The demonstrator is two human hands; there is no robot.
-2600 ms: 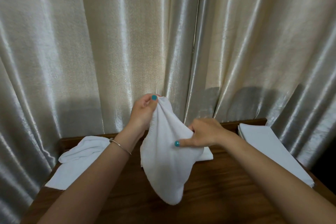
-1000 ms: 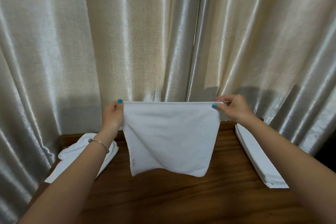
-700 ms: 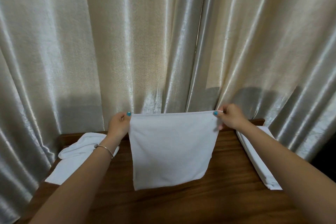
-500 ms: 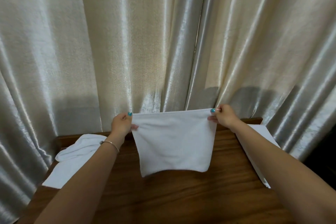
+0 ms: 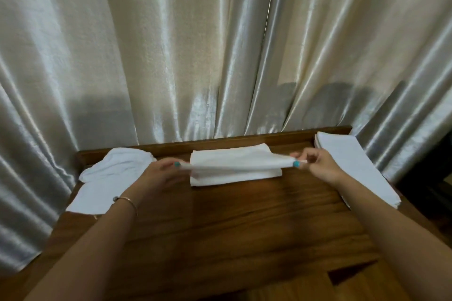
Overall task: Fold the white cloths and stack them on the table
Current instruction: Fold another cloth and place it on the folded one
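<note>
A white cloth (image 5: 234,162) is stretched flat and level between my two hands, low over the wooden table (image 5: 220,227). My left hand (image 5: 162,173) pinches its left edge and my right hand (image 5: 315,164) pinches its right edge. Directly beneath and behind it lies a folded white cloth (image 5: 234,176) on the table near the back edge. A loose heap of unfolded white cloths (image 5: 107,178) sits at the back left. A neat stack of folded white cloths (image 5: 354,166) runs along the right side.
Shiny cream curtains (image 5: 195,44) hang close behind the table and wrap round both sides. The table has a raised wooden back rim (image 5: 244,138). A dark gap (image 5: 430,178) shows at the far right beyond the stack.
The cloth hung upright from my hands in front of the curtain. Now both hands have come down and the cloth lies almost level, over the folded cloth on the table.
</note>
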